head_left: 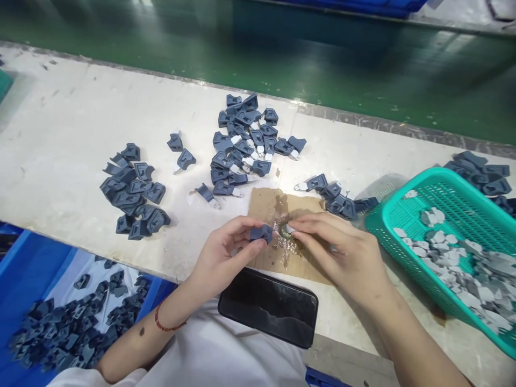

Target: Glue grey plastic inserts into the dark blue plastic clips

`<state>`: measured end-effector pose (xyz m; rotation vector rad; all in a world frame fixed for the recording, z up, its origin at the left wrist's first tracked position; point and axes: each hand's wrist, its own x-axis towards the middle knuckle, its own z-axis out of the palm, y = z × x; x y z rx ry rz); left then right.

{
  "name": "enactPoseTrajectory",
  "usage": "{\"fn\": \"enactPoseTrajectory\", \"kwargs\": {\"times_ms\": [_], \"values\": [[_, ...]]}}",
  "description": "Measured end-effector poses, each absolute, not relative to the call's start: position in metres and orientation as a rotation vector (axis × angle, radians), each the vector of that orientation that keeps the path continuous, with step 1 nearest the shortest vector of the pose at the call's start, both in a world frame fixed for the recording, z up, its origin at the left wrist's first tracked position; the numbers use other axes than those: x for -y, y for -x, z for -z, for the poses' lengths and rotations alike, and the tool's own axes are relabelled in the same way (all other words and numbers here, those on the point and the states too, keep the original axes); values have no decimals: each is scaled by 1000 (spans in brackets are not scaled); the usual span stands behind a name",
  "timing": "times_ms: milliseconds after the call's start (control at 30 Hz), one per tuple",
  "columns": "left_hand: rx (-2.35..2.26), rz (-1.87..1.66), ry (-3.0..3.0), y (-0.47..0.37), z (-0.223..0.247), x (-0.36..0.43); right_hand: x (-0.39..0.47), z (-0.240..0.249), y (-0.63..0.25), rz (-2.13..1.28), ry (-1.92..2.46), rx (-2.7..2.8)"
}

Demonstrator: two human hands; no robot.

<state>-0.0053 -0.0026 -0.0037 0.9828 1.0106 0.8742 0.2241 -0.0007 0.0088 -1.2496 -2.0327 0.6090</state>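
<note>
Two bare hands face each other, fingertips near but apart. The left hand (220,252) grasps a dark block (261,234) between thumb and fingers; the right hand (349,252) pinches a small white piece (289,229) at its fingertips. Below the fingertips lies cardboard (310,205) with a glittery patch (287,252) — whether the white piece touches it, I cannot tell. On the body side of the left fingertips is a phone (268,309), its screen dark.

Beyond the fingers, a large heap (242,142) of blocks spreads over the table (60,134), many showing pale tabs. Well to the left of the left fingers sits a second heap (133,193), with two loose blocks (186,160) between both heaps. Just beyond the right fingers is a small cluster (338,200) of blocks.

To the right of the right fingers stands a green basket (475,207) holding pale pieces (451,258), with more blocks (479,172) past it. Left of the left fingers and nearer the body, a blue bin (24,269) holds many blocks — and a red cord (171,325) rings that wrist.
</note>
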Motion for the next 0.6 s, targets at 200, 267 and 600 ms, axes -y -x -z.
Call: {"fn": "enactPoseTrajectory", "kwargs": {"times_ms": [200, 267, 600], "values": [[-1040, -844, -1008, 4, 4, 3, 0, -10, -223, -544, 1240, 2048], [-1053, -831, -1019, 3, 2, 2, 0, -10, -223, -518, 1229, 2055], [-1091, -826, -1124, 2, -1, 3, -1, -9, -225, -545, 1215, 2041]]}}
